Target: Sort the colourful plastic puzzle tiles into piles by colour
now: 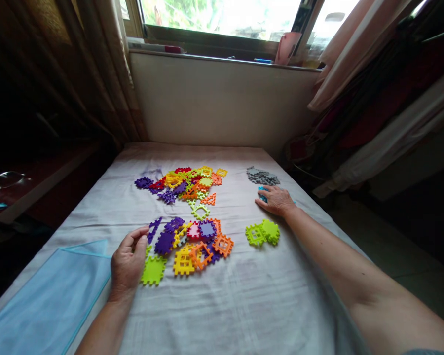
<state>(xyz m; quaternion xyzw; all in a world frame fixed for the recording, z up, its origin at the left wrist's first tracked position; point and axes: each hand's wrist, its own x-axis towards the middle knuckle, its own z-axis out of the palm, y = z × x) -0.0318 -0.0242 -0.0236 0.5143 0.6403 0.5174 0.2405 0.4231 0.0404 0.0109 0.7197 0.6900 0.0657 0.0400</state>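
My left hand (129, 259) is at the near left, thumb and fingers closed at the edge of a purple triangular building piece (154, 229). Just beside its thumb lies a lime green square piece (153, 270). Purple, yellow and orange pieces (185, 260) overlap in a near heap to its right. My right hand (276, 199) lies palm down at the right, fingers apart, over blue pieces (262, 194) that it mostly covers. Behind it is a pile of small grey pieces (262, 176); in front are lime green pieces (262, 232).
A larger mixed heap of colourful pieces (181, 183) lies at the back of the cloth-covered surface (244, 301). A light blue cloth (48, 291) is at the left. Beyond stand a low wall (222, 98) and a window sill with a pink cup (287, 48). Curtains hang at the left.
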